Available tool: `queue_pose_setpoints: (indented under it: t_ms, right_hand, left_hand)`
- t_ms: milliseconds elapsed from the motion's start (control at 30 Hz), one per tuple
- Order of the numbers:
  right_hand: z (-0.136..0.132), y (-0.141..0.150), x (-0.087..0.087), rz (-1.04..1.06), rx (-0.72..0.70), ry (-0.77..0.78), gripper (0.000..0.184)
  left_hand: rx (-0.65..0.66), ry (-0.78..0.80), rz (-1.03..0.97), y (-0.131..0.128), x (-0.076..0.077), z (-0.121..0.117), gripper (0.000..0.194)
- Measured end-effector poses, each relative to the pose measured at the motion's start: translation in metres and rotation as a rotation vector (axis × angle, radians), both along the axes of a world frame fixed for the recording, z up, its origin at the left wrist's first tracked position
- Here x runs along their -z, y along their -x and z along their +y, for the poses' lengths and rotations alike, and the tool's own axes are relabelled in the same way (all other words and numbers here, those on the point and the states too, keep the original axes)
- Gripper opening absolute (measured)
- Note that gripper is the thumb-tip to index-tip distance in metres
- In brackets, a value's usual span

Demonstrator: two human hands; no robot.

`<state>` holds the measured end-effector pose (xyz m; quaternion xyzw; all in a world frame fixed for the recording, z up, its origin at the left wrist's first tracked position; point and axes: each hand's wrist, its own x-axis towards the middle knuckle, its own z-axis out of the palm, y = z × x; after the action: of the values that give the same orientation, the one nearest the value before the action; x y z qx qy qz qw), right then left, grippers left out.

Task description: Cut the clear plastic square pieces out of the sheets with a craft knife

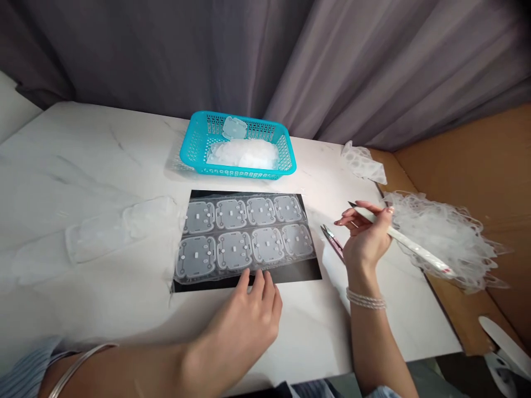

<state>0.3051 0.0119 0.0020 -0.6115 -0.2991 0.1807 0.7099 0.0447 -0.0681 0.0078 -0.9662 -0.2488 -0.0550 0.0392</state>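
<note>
My left hand lies low over the front edge of a clear plastic sheet, its fingers stretched out and fingertips at the border. Two rows of frosted, rounded-square plates are moulded in the sheet. Under it lies a black mat. To the right, my right hand is raised palm up, closed around a white pen-shaped tool. The tool's dark pointed tip faces the upper left. Just left of my right wrist lie small thread snips with pink handles, blades partly apart.
A turquoise basket behind the mat holds a pile of frosted plates. More clear sheets lie at the left. Cut plastic scraps are heaped at the right, near cardboard. Grey curtains hang behind the table.
</note>
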Motion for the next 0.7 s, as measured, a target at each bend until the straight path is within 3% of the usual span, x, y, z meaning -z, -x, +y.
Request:
queue_pose_setpoints:
  t_ms: [267,400,500,600,700]
  right_hand:
    - [-0.004,-0.002,-0.001,-0.050,0.031,-0.070,0.047]
    - [-0.005,-0.002,0.001,-0.025,0.025,-0.074,0.044]
    - [-0.004,-0.002,0.003,-0.043,0.038,-0.082,0.030]
    - [-0.004,0.003,0.006,-0.065,0.021,-0.062,0.017]
    - [-0.002,0.014,0.009,-0.063,-0.050,-0.002,0.019]
  left_hand:
    - [-0.044,0.035,0.052,0.002,0.011,-0.003,0.045]
    - [-0.031,0.062,0.053,0.003,0.008,-0.002,0.043]
    - [0.000,0.076,0.057,0.004,0.001,0.001,0.044]
    - [-0.001,0.117,0.027,0.004,-0.005,0.010,0.037]
    - [-0.038,0.196,-0.014,0.000,-0.008,0.035,0.031]
